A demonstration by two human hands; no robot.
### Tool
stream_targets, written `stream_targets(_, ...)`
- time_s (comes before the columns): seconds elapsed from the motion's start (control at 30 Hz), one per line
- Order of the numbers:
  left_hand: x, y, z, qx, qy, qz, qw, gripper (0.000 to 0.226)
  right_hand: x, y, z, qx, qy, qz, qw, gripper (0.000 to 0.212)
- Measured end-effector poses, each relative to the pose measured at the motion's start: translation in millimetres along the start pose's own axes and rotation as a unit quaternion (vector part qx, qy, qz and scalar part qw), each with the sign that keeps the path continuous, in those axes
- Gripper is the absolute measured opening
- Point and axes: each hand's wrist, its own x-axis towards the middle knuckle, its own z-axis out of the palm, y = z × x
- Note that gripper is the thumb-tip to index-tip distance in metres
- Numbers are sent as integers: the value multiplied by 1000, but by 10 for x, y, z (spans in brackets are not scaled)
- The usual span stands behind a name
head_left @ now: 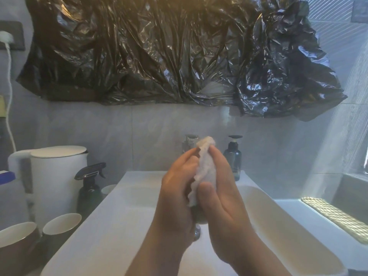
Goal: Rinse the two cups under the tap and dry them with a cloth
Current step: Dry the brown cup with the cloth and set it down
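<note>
Two hands, the left hand (177,188) and the right hand (223,194); between them one cloth (205,168) and one dark item (200,217), mostly hidden. One sink (99,236) with one tap (188,141) at its far edge. Two cups off its left edge near the near corner, a brown cup (18,238) and a dark cup (61,224); one white rim (108,189) farther back, perhaps a third. Two bottles: a spray bottle (89,190) at the left edge, a pump bottle (233,160) at the far edge. One kettle (55,176). One corded plug (6,36). Above, black plastic (139,56), one sheet or two unclear.

A crumpled white cloth (205,168) stands bunched above the sink (278,226). A dark cup (61,226) and a maroon cup (18,242) stand upright at its left
</note>
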Motion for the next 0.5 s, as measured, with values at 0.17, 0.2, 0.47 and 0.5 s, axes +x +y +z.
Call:
stream_targets(0.17, 37, 127, -16, -157, 132, -6, 979, 62, -54, -31, 175, -28, -35, -41, 998, 56)
stream_targets(0.2, 31, 158, -34, -169, 143, -6, 975, 70, -54, -50, 192, -29, -48, -44, 997, 54)
stream_targets(0.47, 30, 216, -110, -111, 94, -21, 989, 84, -42, -138, 85, -59, -102, -62, 991, 71)
stream_targets(0.5, 41, 202, -127, -95, 75, -28, 992, 76, -32, -126, 68, -72, -102, -62, 990, 74)
